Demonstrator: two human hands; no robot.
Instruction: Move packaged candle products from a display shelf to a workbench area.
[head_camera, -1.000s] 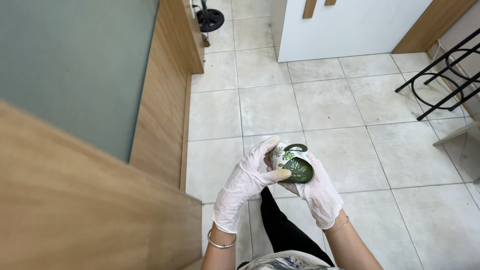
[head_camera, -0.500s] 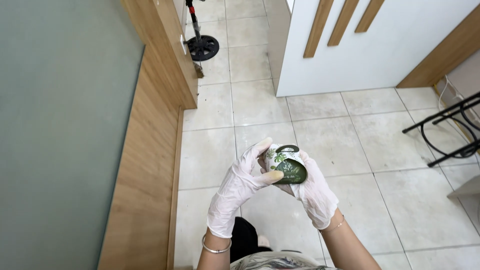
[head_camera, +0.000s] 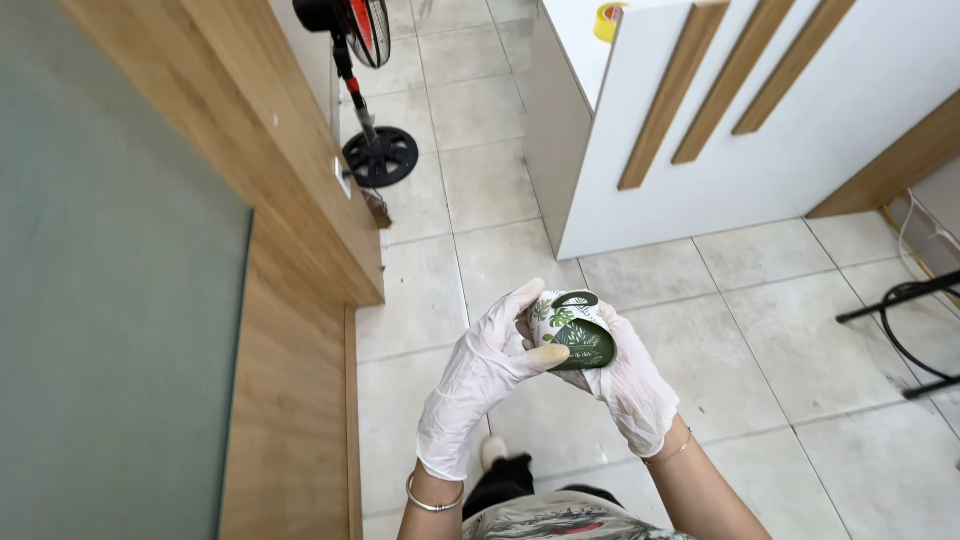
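The left hand (head_camera: 480, 375) and right hand (head_camera: 625, 385), both gloved, clasp a green leaf-patterned mug (head_camera: 572, 330) between them at frame centre, its mouth tilted toward the right hand.

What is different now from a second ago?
The view has tipped upward, so the standing fan and more of the white cabinet now show. The left hand and right hand still hold the green leaf-patterned mug the same way.
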